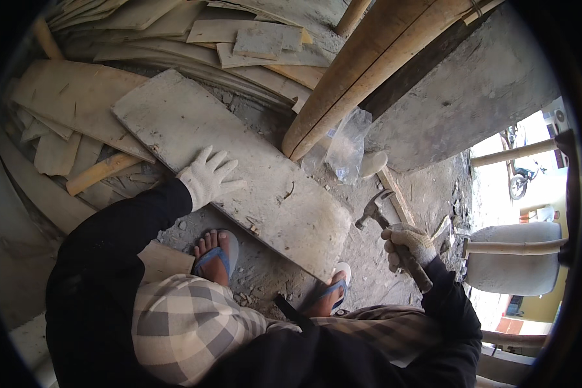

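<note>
A long, pale, dirt-stained wooden board [271, 200] lies slantwise across the ground at my feet. My left hand [205, 177], in a whitish work glove, rests on its near edge with the fingers spread. On the board's face lies or sticks a thin, dark, bent piece [290, 191], perhaps a nail. Small brownish bits [253, 228] sit by the near edge. To the right of the board my gloved right hand [410, 244] is wrapped around the handle of a claw hammer [376, 211]. The hammer head points up and left, apart from the board.
Stacked boards and plywood pieces [142, 45] fill the far left. A thick wooden post [355, 77] stands just beyond the board, beside a crumpled clear plastic bag [349, 149]. A grey concrete wall [459, 97] rises at far right. A narrow wooden strip [396, 196] lies near the hammer.
</note>
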A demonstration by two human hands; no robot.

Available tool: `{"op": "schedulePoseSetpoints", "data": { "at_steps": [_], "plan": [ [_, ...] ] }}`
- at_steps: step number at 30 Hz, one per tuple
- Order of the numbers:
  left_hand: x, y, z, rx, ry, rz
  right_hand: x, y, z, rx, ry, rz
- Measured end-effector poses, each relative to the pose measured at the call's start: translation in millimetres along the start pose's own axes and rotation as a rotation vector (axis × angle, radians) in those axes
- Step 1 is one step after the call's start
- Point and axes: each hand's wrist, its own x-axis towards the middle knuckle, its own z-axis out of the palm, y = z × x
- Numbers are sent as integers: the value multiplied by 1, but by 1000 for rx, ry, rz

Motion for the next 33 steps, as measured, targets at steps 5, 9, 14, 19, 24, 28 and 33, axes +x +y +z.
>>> {"op": "schedulePoseSetpoints", "data": {
  "at_steps": [5,9,14,19,24,28,33],
  "plan": [
    [-5,2,33,-71,89,-96,35,0,-13,276,-423,-39],
    [-6,9,31,-95,97,-160,52,3,-6,240,-525,15],
    [-4,8,28,-117,26,-170,66,6,13,198,-663,104],
    [-10,13,32,-41,29,-210,68,1,29,207,-600,-43],
    [-11,17,38,-137,-2,-245,66,-12,39,-59,-283,-206],
    [-9,18,37,-119,-60,-239,72,-20,47,-716,28,-636],
    [-8,17,33,-141,-2,-223,97,-16,70,74,-44,-767]
  ]
}}
